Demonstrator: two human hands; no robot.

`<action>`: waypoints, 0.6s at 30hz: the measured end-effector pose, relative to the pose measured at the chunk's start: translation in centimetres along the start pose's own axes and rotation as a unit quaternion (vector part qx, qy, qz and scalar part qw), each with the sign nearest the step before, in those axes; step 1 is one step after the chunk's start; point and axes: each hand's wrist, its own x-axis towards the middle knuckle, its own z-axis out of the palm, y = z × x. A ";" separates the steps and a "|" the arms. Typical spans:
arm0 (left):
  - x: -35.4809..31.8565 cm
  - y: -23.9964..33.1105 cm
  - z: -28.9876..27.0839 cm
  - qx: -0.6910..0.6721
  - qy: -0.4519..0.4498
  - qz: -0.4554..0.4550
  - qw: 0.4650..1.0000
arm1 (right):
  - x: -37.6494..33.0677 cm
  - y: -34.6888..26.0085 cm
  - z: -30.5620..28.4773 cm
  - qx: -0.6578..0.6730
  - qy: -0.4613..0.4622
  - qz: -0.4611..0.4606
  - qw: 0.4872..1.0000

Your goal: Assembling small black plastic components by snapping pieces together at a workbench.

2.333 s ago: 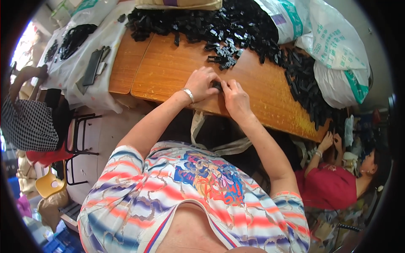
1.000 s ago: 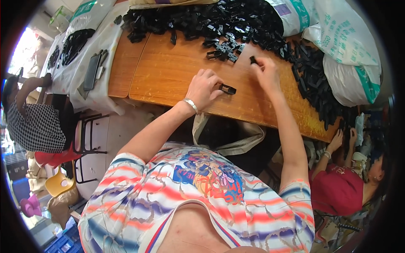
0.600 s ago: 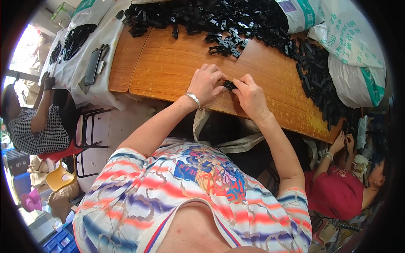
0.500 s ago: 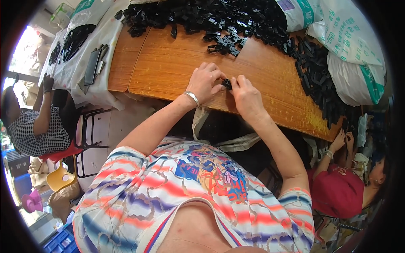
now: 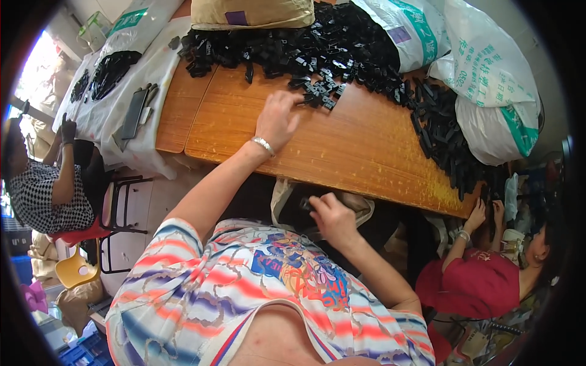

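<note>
My left hand [image 5: 278, 121] reaches over the wooden table to the near edge of a heap of small black plastic parts [image 5: 323, 91]. Its fingertips touch or nearly touch the parts, thumb apart from the fingers, slightly blurred. Below the table's front edge, my right hand [image 5: 334, 221] pinches a small black plastic part [image 5: 306, 204] at its fingertips. That hand is over the opening of a pale cloth bag [image 5: 279, 198] at my lap; the bag's inside is dark and mostly hidden.
Longer black pieces [image 5: 436, 122] lie along the table's right side, by white sacks [image 5: 497, 122]. A brown sack [image 5: 253, 15] stands at the back. A co-worker in red [image 5: 476, 280] handles pieces at the right; another person [image 5: 52, 189] sits left by a cloth-covered table [image 5: 116, 116].
My hands have parted. The right one has drawn back below the table edge with a black part; the left one has moved forward to the heap. The view has shifted slightly.
</note>
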 end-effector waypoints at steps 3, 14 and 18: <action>2.4 -1.6 2.2 0.075 0.024 0.004 0.997 | -0.2 0.4 0.9 0.021 -0.027 0.005 0.999; -1.7 0.0 1.1 -0.009 -0.061 -0.034 0.997 | 12.4 17.2 -9.9 -0.098 0.222 0.162 0.957; -0.3 1.0 2.8 0.019 -0.108 0.006 0.994 | 17.1 22.2 -11.2 -0.144 0.226 0.331 0.905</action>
